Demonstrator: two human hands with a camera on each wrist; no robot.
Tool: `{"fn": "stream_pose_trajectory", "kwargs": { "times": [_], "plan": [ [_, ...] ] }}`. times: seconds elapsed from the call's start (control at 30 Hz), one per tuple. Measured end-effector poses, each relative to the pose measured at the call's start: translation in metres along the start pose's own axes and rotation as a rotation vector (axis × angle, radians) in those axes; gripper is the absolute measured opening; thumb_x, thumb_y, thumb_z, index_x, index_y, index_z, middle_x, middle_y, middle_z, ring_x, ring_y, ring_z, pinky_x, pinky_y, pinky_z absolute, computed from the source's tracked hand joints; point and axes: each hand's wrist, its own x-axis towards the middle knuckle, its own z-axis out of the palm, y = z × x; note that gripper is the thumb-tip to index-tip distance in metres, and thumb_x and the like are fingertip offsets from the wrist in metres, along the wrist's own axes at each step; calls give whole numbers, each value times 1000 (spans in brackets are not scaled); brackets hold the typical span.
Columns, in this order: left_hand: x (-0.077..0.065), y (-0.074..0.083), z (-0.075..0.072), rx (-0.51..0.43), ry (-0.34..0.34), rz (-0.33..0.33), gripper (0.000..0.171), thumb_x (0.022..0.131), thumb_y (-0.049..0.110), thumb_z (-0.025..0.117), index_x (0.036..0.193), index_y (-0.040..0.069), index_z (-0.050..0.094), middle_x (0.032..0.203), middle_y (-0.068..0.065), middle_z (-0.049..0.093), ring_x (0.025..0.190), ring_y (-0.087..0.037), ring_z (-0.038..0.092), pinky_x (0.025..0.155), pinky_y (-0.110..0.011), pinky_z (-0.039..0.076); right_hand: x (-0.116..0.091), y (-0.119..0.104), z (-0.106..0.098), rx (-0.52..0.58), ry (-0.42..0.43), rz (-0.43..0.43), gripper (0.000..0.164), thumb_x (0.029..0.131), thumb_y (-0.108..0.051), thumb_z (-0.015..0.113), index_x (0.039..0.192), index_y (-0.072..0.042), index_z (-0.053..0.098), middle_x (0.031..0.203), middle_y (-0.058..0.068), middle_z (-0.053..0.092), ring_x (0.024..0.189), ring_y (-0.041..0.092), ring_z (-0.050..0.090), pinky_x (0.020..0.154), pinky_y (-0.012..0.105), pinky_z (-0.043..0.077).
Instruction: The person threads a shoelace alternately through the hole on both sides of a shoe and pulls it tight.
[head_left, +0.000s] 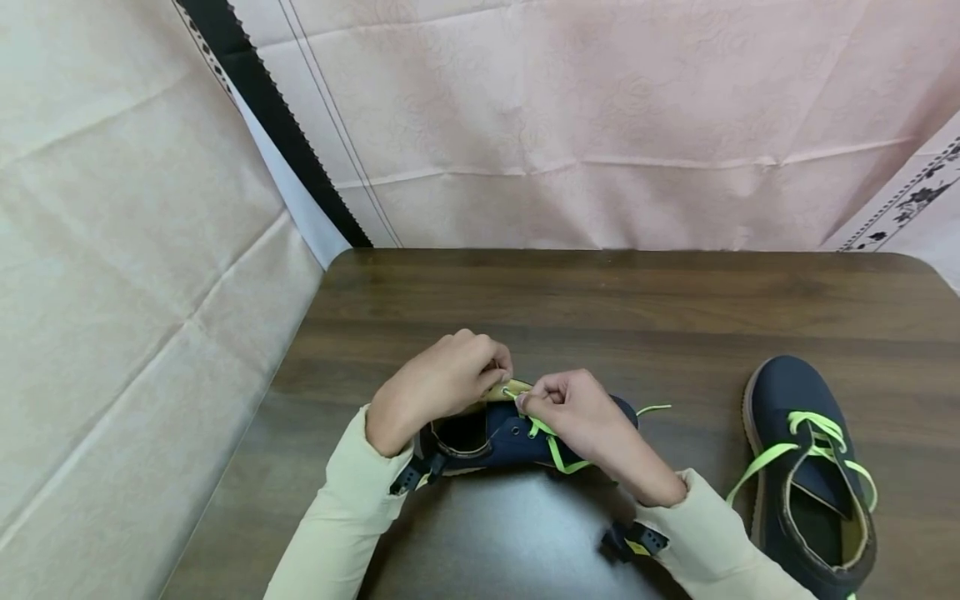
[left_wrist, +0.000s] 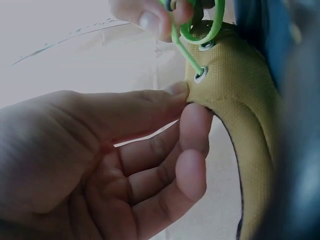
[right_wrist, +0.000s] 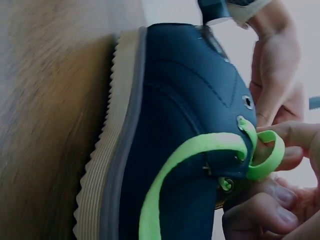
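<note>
A navy shoe (head_left: 495,446) lies between my hands, its toe toward the right. My left hand (head_left: 442,379) pinches the edge of its yellow-lined eyelet flap (left_wrist: 227,70) between thumb and forefinger, while the other fingers curl below. Through an eyelet in that flap runs a bright green shoelace (left_wrist: 185,56). My right hand (head_left: 581,412) pinches the lace close to the flap. In the right wrist view, a lace loop (right_wrist: 272,162) stands out from the near eyelets, and one long lace length hangs over the shoe's side. The topmost near eyelet (right_wrist: 247,102) holds no lace.
A second navy shoe (head_left: 798,396) with green laces stands on the right, toe pointing away. Both shoes are on a dark wooden table (head_left: 600,300) with rounded far corners. Pale patterned cloth (head_left: 637,117) hangs beyond the table. Each wrist wears a strapped camera.
</note>
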Motion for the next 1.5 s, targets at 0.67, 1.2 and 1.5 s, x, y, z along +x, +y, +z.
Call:
{"fn": "stream_pose_trajectory", "kwargs": {
  "times": [0.67,1.2,1.5],
  "plan": [
    [-5,-17,-6,-76,-62,143,22,102,20,58,85,13,70,64,8,47,55,-5,42,60,-24,39,-7,-4,20,-284,215,-67,12,92,-28,71,82,-25,77,50,-10,47,43,10,39,47,25,26],
    [-4,-20,-2,-42,-47,52,14,102,20,58,95,20,70,76,7,59,66,-10,51,66,-29,44,-10,-6,9,-273,99,-57,20,97,-24,64,81,-27,75,53,-9,49,44,9,31,46,24,23],
    [0,-17,-7,-202,22,-35,15,104,15,54,94,12,65,81,4,66,73,-9,61,71,-29,49,-11,-8,-2,-230,16,-60,24,96,-12,56,91,-22,77,59,-5,57,46,10,26,49,24,25]
  ]
}}
